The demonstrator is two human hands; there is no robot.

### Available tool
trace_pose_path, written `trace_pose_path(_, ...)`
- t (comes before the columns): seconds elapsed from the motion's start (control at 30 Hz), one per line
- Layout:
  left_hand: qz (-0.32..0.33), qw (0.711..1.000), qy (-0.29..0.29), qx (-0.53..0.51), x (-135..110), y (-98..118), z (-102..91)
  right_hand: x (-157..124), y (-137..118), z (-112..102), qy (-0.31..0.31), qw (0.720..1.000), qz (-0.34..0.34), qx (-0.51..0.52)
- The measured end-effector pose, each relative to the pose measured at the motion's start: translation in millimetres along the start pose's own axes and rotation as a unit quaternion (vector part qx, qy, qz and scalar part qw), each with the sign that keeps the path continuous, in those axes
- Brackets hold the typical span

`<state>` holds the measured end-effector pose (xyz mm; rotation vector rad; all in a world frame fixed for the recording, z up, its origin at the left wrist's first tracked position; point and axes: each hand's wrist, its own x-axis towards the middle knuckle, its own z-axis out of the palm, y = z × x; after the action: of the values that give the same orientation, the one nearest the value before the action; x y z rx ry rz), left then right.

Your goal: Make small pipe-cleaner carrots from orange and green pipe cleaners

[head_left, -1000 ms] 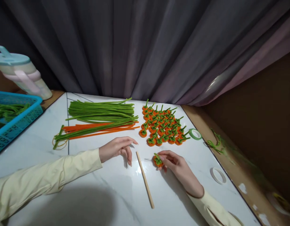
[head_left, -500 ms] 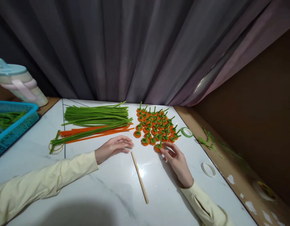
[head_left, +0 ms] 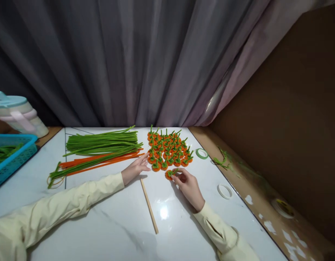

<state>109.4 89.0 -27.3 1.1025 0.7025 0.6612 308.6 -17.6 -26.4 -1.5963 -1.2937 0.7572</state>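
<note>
My right hand point(head_left: 188, 185) pinches a small orange pipe-cleaner ornament point(head_left: 169, 174) with a green top and stalk, just in front of a cluster of similar pieces point(head_left: 170, 146). Thumb and fingertips meet at its right side. My left hand point(head_left: 136, 168) is open, its fingers stretched out by the left front edge of that cluster; whether the fingertips touch a piece I cannot tell. Below it a thin wooden stick point(head_left: 149, 206) lies slanted on the white marble-patterned table point(head_left: 107, 228).
Left of the cluster lie green pipe cleaners point(head_left: 102, 142) and orange ones point(head_left: 102, 158). A green tape roll point(head_left: 201, 154) and a white tape roll point(head_left: 224, 191) lie right. A blue basket point(head_left: 15, 156) and a tumbler point(head_left: 20, 114) stand left; a grey curtain point(head_left: 115, 65) hangs behind.
My left hand has moved forward and right, up to the cluster's edge. The ornament in my right hand is now farther from the cluster and tilted. The camera view has shifted.
</note>
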Motion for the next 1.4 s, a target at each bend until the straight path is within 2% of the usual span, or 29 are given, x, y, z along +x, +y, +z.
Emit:
trace_pose_path(0.2,-0.001,0.997,0.072,0.042,10,3,10.2,-1,1,-4,-0.004,0.998,-0.051,-0.028)
trace_pose_path(0.3,0.019,0.996,0.066,0.052,16,4,16.4,0,1,-6,-0.002,0.997,-0.062,-0.04)
trace_pose_path(0.47,0.07,0.996,0.015,0.051,19,-2,31.4,0,1,-8,-0.003,0.996,-0.072,-0.049)
trace_pose_path(0.53,0.077,0.995,0.028,0.049,20,-6,34.1,0,1,-8,0.0,0.996,-0.075,-0.056)
trace_pose_path(0.67,0.083,0.989,0.102,0.072,33,-12,25.0,0,3,-8,0.007,0.995,-0.08,-0.066)
trace_pose_path(0.8,0.112,0.979,0.134,0.105,56,-7,5.5,0,5,-8,0.003,0.994,-0.087,-0.071)
trace_pose_path(0.9,0.108,0.974,0.129,0.15,69,0,-4.6,1,7,-9,0.002,0.993,-0.092,-0.074)
trace_pose_path(1.03,0.104,0.961,0.106,0.232,76,4,-7.9,2,8,-9,0.008,0.992,-0.094,-0.082)
trace_pose_path(1.17,0.105,0.946,0.078,0.298,80,1,-7.8,2,10,-9,0.009,0.991,-0.096,-0.091)
trace_pose_path(1.4,0.097,0.928,0.07,0.353,83,-5,-9.1,3,9,-9,0.014,0.987,-0.1,-0.123)
